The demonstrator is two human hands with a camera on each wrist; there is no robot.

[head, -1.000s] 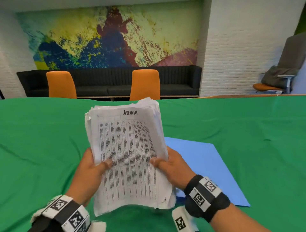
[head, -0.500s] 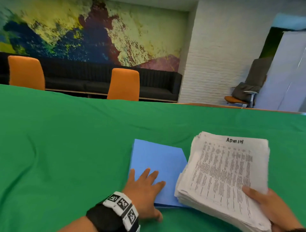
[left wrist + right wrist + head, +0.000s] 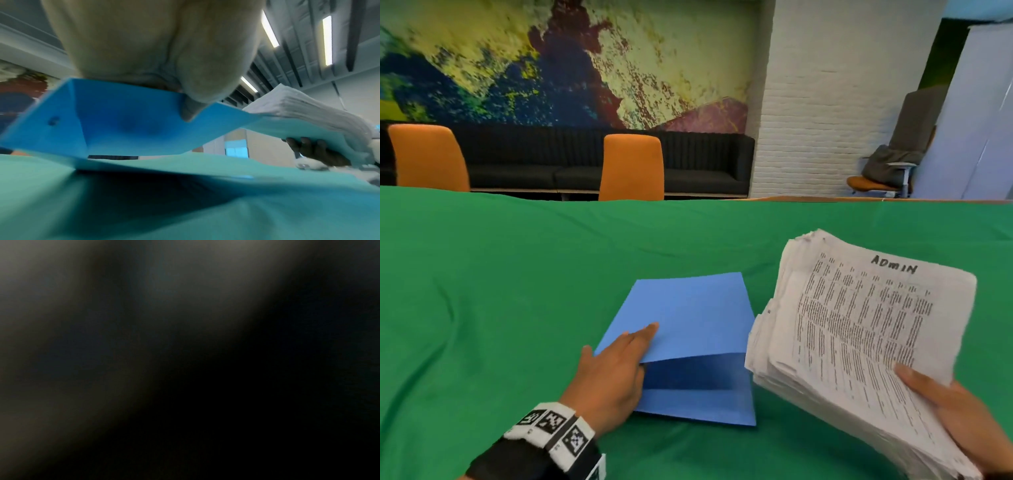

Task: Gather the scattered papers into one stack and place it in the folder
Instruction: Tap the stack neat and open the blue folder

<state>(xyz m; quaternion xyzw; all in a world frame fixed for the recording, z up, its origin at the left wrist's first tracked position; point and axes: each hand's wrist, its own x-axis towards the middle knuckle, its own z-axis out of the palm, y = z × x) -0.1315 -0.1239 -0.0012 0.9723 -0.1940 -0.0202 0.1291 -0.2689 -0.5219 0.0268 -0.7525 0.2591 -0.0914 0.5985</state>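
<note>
A blue folder [image 3: 698, 404] lies on the green cloth in the head view, its top cover [image 3: 688, 315] raised so the dark inside shows. My left hand [image 3: 643, 346] pinches the cover's near left edge, with the index finger on top. In the left wrist view the thumb presses the cover's [image 3: 123, 123] underside. Just right of the folder, my right hand [image 3: 941, 394] holds a thick stack of printed papers [image 3: 859, 325] marked "ADMIN", tilted, thumb on top. The fingers [image 3: 314, 149] support the stack [image 3: 298, 104] from below. The right wrist view is dark.
The green tablecloth [image 3: 482, 308] covers the whole table, with wrinkles on the left. Two orange chairs [image 3: 631, 168] [image 3: 428, 157] stand behind the far edge in front of a black sofa [image 3: 705, 161]. An office chair [image 3: 887, 171] sits at the far right.
Both hands held the stack upright a second ago. The right hand then carried it to the right alone. The left hand went from lying flat on the shut folder to lifting its cover.
</note>
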